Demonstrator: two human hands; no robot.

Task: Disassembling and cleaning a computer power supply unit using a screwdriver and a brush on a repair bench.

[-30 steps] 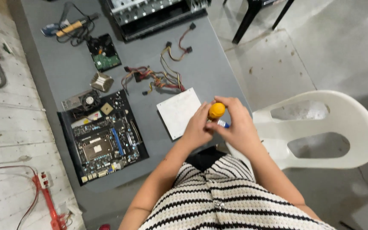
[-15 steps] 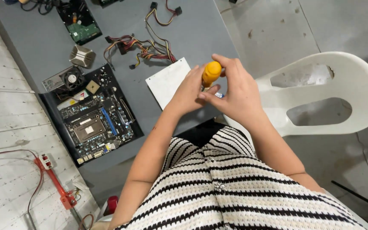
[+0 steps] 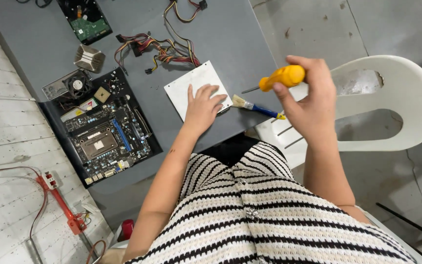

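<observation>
Yellow-handled screwdriver (image 3: 280, 78): clamped in the right hand (image 3: 308, 100), raised above the table (image 3: 240, 34) edge, shaft pointing left. White flat plate (image 3: 197, 88): on the table, left hand (image 3: 203, 105) pressed on it, fingers spread. Blue-handled brush (image 3: 255, 106): lying just right of the plate. Motherboard (image 3: 101, 134): further left, fan (image 3: 76, 85) at its top corner. Coloured cable bundle (image 3: 159, 49): behind the plate.

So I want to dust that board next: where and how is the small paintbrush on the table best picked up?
Take the paintbrush by its blue handle, coming from above on the table-edge side. It lies flat on the grey table, bristles toward the white plate under the left hand, yellow-tipped handle end at the edge. The right hand holds a yellow-handled screwdriver, so it probably isn't free.
</observation>
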